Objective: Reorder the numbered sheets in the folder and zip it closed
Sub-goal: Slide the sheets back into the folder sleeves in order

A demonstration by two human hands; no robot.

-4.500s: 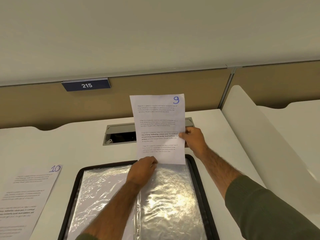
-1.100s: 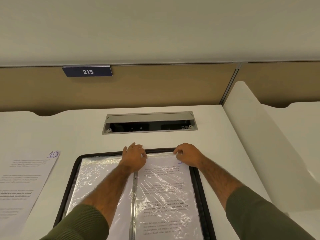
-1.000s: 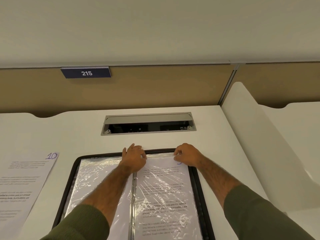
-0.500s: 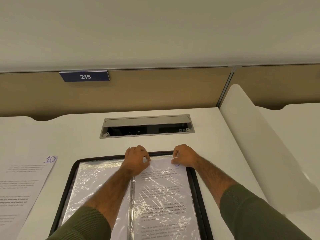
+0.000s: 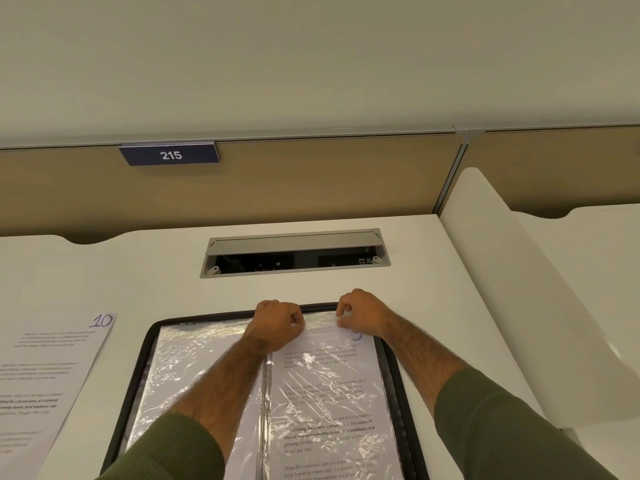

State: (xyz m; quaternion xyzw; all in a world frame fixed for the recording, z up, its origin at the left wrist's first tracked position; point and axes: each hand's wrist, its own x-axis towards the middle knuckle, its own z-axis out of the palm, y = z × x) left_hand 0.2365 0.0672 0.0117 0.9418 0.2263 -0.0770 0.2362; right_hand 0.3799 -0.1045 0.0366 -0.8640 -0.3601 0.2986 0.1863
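Head view: left hand (image 5: 277, 323) and right hand (image 5: 360, 315) each pinch the top edge of the sleeve (image 5: 322, 372), a sheet (image 5: 332, 427) (its number half hidden) seated inside below them. Folder (image 5: 141, 362) lies open under both forearms, unzipped; sheet 10 (image 5: 52, 375) lies loose well left of the left hand, unfiled

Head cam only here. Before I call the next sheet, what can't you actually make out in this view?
All head view.
Number on the sleeved sheet: the right hand covers most of it.
Left page: glare and the forearm of the left hand hide any number.
Folder zipper pull: not seen; the bottom edge cuts the folder off.
Sheet 10: cut by the left edge; body text too small.
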